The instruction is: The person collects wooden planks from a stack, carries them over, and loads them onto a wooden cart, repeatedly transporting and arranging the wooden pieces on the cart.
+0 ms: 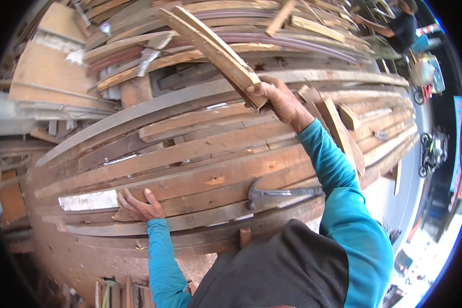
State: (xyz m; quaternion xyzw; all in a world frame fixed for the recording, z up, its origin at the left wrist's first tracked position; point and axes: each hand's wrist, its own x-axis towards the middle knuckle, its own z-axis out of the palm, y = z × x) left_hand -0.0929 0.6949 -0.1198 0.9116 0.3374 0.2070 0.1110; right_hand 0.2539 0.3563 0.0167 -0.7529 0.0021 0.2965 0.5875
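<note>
My right hand [280, 100] is raised over the lumber with its fingers wrapped round the near end of a wooden batten [215, 49]. The batten slants up toward the far left, and its far part shows two long strips, which may be two pieces or one split piece. Lower left, my left hand [142, 206] lies on the long boards, fingers and thumb apart. Beside its fingertips is a white-painted stretch of board [87, 200]. A claw hammer [280, 193] rests on the planks between my left hand and my right forearm.
Long reddish-brown planks [231, 167] lie side by side before me. Behind them is a heap of timber [231, 15]. Plywood sheets [49, 72] lean at the far left. Shorter offcuts [339, 123] lie by my right arm. Another person [401, 31] is far right, near parked motorcycles [434, 154].
</note>
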